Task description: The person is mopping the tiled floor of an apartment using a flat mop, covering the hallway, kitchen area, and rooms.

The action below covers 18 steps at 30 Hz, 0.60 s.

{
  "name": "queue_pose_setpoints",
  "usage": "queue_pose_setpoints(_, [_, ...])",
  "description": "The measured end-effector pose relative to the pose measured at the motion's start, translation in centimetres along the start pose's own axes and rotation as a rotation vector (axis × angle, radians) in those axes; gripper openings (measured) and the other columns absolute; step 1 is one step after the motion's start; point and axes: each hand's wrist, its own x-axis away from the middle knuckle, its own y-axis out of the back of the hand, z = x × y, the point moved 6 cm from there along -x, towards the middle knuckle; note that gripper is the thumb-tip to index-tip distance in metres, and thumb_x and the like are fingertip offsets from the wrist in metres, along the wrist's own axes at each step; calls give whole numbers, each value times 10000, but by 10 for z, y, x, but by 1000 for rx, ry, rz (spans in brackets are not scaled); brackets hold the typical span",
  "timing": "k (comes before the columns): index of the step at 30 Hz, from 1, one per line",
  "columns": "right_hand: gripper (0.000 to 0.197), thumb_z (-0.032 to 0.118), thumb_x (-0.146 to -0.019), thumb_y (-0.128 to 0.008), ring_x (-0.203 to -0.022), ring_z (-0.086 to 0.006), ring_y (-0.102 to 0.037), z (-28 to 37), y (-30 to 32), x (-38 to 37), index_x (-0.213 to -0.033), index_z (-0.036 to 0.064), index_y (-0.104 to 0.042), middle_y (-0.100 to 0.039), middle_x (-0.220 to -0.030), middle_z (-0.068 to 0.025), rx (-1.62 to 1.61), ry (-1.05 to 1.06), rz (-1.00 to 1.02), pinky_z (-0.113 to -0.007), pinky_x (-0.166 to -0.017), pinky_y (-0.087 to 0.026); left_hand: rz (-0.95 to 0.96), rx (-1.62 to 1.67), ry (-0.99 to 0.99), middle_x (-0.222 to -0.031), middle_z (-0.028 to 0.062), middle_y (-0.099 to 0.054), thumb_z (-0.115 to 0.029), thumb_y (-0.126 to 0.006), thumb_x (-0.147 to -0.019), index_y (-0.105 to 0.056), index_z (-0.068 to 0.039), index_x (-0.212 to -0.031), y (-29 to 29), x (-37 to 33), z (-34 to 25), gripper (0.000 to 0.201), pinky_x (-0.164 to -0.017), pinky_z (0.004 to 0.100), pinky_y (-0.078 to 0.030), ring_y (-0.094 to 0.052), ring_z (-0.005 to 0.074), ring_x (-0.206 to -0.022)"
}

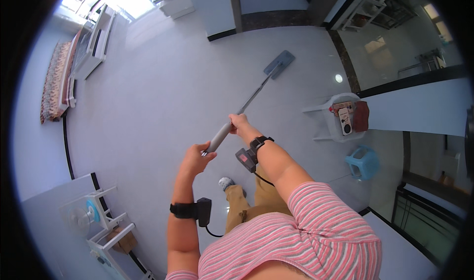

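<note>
A flat mop [253, 94] slants across the middle of the view, its blue-grey rectangular head [279, 64] lying on the floor ahead and to the right. My left hand [198, 157] is closed round the near end of its thick grey grip. Farther up, where the grip meets the thin metal pole, my right hand [239, 124] wraps the handle. Some fingers of both hands are hidden behind the handle and the palms. Both forearms carry a black strap with a small dark device.
A white plastic stool [323, 110] with several items on it stands at the right, near a small blue stool [362, 162]. A white rack [106, 225] with a fan is at the lower left. A white cabinet [94, 45] lines the left wall; dark door sills [276, 19] lie ahead.
</note>
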Motion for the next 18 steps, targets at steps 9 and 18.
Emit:
queue_pose_setpoints(9, [280, 158, -714, -505, -686, -251, -517, 101, 145, -41, -919, -8, -410, -471, -837, -130, -7, 134, -198, -424, -536, -472, -63, -186, -358, -672, 144, -565, -202, -609, -695, -467, -7, -1096, -99, -87, -122, 469, -562, 318, -429, -564, 236, -607])
queue_pose_setpoints(18, [301, 168, -732, -488, -705, -258, -511, 121, 206, -30, -953, -18, -403, -465, -856, -142, -118, 170, -309, -418, -513, -462, 56, -302, -372, -772, 180, -566, -187, -590, -687, -497, -38, -1054, -144, -103, -167, 407, -639, 367, -423, -552, 316, -757])
